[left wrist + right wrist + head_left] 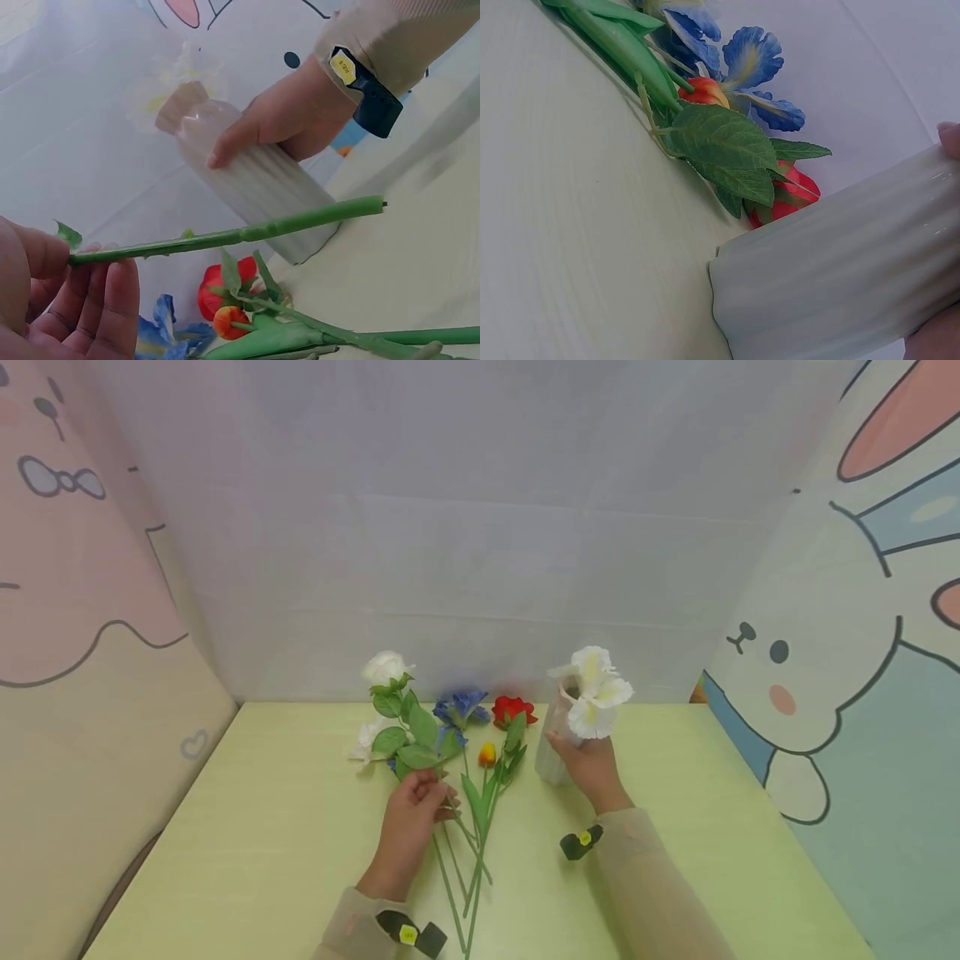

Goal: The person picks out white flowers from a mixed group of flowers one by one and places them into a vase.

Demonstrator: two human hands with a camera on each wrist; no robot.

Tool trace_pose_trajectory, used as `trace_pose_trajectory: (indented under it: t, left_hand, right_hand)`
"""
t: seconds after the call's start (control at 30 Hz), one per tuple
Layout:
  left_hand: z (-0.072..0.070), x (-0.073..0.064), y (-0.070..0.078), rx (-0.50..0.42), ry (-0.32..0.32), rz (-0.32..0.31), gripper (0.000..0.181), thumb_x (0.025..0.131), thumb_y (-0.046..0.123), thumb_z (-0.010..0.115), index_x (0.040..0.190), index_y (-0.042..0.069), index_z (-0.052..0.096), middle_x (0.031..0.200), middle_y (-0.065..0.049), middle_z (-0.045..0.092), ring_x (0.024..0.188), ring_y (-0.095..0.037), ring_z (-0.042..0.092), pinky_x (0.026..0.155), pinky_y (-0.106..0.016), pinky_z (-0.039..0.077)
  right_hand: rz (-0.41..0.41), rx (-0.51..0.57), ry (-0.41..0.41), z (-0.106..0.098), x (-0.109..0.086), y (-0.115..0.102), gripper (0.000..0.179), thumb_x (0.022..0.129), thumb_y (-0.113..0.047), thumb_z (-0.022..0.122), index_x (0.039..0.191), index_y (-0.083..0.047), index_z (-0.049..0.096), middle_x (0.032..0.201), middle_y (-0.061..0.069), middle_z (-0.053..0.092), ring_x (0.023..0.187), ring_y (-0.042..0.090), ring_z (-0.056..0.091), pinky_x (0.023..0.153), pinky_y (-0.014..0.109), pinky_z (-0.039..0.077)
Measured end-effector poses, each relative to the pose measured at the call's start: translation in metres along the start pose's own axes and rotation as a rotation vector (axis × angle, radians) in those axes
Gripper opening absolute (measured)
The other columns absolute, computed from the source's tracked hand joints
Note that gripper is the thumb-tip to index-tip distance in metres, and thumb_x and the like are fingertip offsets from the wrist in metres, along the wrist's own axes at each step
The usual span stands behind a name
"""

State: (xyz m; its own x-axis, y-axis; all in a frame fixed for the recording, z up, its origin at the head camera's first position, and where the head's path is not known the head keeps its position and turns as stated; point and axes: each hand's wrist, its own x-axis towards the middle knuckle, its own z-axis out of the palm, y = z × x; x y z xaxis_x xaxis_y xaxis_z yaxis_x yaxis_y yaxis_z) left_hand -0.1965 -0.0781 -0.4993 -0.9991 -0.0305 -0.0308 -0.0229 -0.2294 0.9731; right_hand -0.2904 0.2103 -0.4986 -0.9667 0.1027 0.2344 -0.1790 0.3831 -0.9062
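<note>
In the head view my left hand (411,814) pinches the green stem of a white rose (386,667) below its leaves. The bare lower end of that stem (262,230) points toward the vase in the left wrist view. With fingers and thumb, my right hand (597,770) grips the side of a white ribbed vase (553,747), which stands slightly tilted on the table. A white iris (597,693) hangs over the right of the vase's mouth; its stem is hidden.
Between the hands lie a blue iris (467,706), a red rose (513,710) and an orange tulip (487,754), their stems crossing toward the front. Another white flower (367,742) lies left, partly behind leaves. A pale curtain (465,568) backs the yellow table (285,843).
</note>
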Motion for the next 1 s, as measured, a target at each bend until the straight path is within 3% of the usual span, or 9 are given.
trace_pose_trajectory:
  t: [0.17, 0.43, 0.6, 1.0]
  left_hand:
    - [-0.001, 0.0, -0.006, 0.006, -0.012, 0.003, 0.021, 0.096, -0.004, 0.067, 0.114, -0.008, 0.056, 0.102, -0.014, 0.064, 0.086, -0.021, 0.068, 0.076, -0.034, 0.061]
    - [-0.001, 0.0, -0.012, 0.025, -0.022, 0.02, 0.025, 0.094, -0.006, 0.067, 0.117, -0.003, 0.057, 0.096, -0.012, 0.06, 0.082, -0.023, 0.068, 0.076, -0.037, 0.062]
    - [0.001, 0.003, -0.006, 0.027, -0.013, 0.055, 0.019, 0.097, -0.004, 0.063, 0.114, -0.006, 0.056, 0.093, -0.014, 0.061, 0.08, -0.024, 0.068, 0.075, -0.039, 0.062]
    - [0.008, 0.002, 0.011, 0.047, -0.065, 0.144, 0.018, 0.105, 0.001, 0.054, 0.121, -0.007, 0.056, 0.101, -0.025, 0.061, 0.086, -0.025, 0.068, 0.08, -0.041, 0.062]
  right_hand:
    - [-0.002, 0.007, 0.001, -0.001, 0.0, 0.001, 0.066, 0.091, -0.026, 0.078, 0.145, -0.005, 0.046, 0.137, 0.017, 0.055, 0.126, 0.034, 0.053, 0.108, 0.055, 0.042]
    - [-0.01, 0.001, 0.007, -0.001, -0.001, 0.001, 0.064, 0.092, -0.026, 0.079, 0.143, -0.005, 0.047, 0.135, 0.016, 0.055, 0.124, 0.032, 0.054, 0.107, 0.053, 0.042]
    - [-0.022, 0.025, -0.002, -0.001, 0.0, -0.002, 0.066, 0.093, -0.026, 0.078, 0.146, -0.005, 0.046, 0.139, 0.016, 0.054, 0.127, 0.032, 0.052, 0.109, 0.054, 0.041]
    - [-0.023, 0.012, -0.003, -0.001, 0.002, -0.001, 0.064, 0.092, -0.028, 0.079, 0.143, -0.005, 0.048, 0.136, 0.015, 0.055, 0.124, 0.031, 0.053, 0.107, 0.053, 0.042]
